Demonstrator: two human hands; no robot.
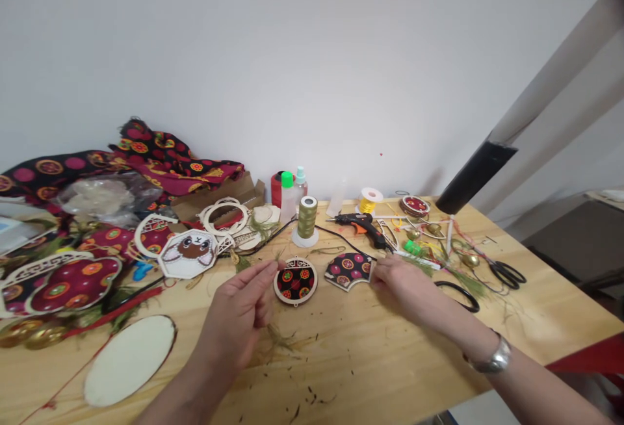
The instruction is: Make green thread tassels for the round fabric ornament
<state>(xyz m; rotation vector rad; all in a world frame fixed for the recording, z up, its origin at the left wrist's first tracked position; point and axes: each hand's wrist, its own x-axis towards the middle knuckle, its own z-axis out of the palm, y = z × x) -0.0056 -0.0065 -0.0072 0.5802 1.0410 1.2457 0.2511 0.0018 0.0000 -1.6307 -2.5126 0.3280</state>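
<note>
My left hand (pixel 246 305) is raised over the table with thumb and forefinger pinched together. Its fingertips are at the upper left edge of a round pendant (pixel 296 284) with a pale wooden rim and dark patterned fabric. Whatever the pinch holds is too small to make out; thin green strands (pixel 281 337) show below the hand. My right hand (pixel 402 282), wrist banded in silver, is closed and low beside the right edge of a fan-shaped fabric-covered piece (pixel 348 270). Its fingertips are partly hidden. A black looped handle (pixel 458 296) lies beside the right forearm.
A spool of olive thread (pixel 307 218), a glue gun (pixel 361 225) and a green-capped bottle (pixel 287 197) stand or lie behind. Wooden frames, a sheep-faced piece (pixel 189 253) and patterned fabric (pixel 160 158) crowd the left. Black-handled scissors (pixel 507 274) lie right. A pale oval (pixel 130 360) lies front left.
</note>
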